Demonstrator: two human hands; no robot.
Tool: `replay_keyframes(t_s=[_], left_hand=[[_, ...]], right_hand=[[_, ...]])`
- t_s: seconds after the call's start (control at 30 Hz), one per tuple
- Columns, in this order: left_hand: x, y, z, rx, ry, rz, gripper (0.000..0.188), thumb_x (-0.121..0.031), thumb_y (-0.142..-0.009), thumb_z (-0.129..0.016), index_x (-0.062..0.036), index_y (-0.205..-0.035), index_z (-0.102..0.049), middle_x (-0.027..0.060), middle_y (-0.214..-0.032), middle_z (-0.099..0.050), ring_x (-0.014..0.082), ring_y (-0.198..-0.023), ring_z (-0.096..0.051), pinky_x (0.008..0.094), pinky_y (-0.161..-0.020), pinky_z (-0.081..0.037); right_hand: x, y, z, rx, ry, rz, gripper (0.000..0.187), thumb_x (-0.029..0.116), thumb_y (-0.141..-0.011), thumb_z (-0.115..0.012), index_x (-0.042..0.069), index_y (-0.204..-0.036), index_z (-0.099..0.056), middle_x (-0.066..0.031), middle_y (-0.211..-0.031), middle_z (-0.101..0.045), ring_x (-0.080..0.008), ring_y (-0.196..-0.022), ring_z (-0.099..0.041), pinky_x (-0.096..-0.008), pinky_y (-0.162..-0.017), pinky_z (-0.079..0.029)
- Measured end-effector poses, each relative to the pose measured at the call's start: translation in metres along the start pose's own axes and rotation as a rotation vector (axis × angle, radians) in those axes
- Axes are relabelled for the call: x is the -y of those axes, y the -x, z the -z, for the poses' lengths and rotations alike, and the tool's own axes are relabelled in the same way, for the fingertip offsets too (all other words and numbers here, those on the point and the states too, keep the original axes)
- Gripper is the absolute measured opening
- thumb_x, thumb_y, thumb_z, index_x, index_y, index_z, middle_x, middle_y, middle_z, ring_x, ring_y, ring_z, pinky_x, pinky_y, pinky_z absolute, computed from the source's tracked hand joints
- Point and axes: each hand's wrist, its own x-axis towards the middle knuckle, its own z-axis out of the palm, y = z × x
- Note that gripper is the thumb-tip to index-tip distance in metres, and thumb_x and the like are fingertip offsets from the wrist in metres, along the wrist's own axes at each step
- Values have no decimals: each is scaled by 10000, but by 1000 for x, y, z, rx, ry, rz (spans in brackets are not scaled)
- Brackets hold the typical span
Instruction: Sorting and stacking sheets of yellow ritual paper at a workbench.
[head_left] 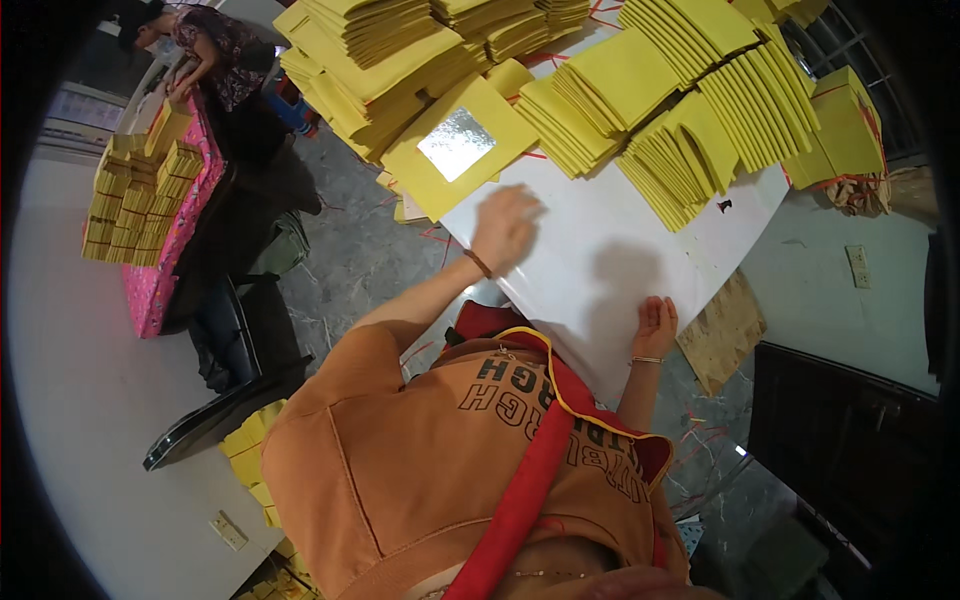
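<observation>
My left hand (508, 228) is over the near left part of the white table (575, 215), its fingers smeared by motion. Just beyond it lies a flat yellow paper piece (495, 105) with a shiny silver rectangle (457, 145) on its face. My right hand (656, 325) rests by the table's near right edge, palm turned up, fingers extended and slightly bent, with nothing seen in it. Folded yellow paper pieces (610, 80) stand in fanned rows across the far side of the table, and a taller yellow pile (370, 60) rises at the far left.
At the upper left another person (225, 50) bends over a pink-covered table (150, 300) carrying yellow bundles (140, 195). A black chair (230, 400) stands to my left. A small dark object (725, 207) lies on the white table's right side. A wooden board (722, 335) is beyond its right edge.
</observation>
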Motion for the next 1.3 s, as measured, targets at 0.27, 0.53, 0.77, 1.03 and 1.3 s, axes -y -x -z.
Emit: replay_keyframes(t_s=[0.27, 0.53, 0.77, 1.03, 1.3], left_hand=[[154, 52, 54, -493, -407, 778, 583, -177, -648, -656, -59, -1166, -416, 187, -1222, -379, 302, -1018, -457, 384, -836, -380], [157, 36, 66, -614, 1368, 1016, 336, -93, -759, -624, -34, -1061, -489, 97, -969, -583, 217, -807, -589, 340, -643, -493], [87, 62, 57, -465, 1291, 1109, 283, -53, -802, -554, -81, -1079, -500, 35, -979, -598, 178, -850, -597, 328, -650, -507], [-66, 109, 4, -316, 1474, 1232, 358, -104, -846, -509, -55, -1192, -433, 78, -1130, -533, 212, -1011, -539, 363, -840, -460], [21, 61, 15, -129, 710, 1097, 399, -245, -812, -589, -1, -1115, -503, 52, -851, -585, 143, -789, -571, 249, -629, -455]], right_hand=[[-6, -2, 2, 20, -4, 109, 271, 113, -864, -488, 21, -1113, -435, -115, -968, -542, -211, -859, -569, -355, -787, -511], [-2, -1, -1, 34, 27, 80, 274, 106, -859, -493, 10, -1109, -434, -111, -964, -537, -202, -851, -566, -340, -790, -508], [-5, -3, 1, 100, 56, 3, 293, 116, -856, -504, 22, -1123, -429, -115, -1003, -523, -204, -893, -549, -350, -807, -485], [-25, 73, -61, 589, -50, -551, 427, 258, -866, -501, 143, -1251, -356, -107, -1191, -444, -237, -1101, -437, -411, -893, -388], [-37, 39, -44, 499, -38, -370, 314, 27, -836, -475, 31, -1147, -430, -67, -1067, -514, -201, -994, -509, -356, -877, -420]])
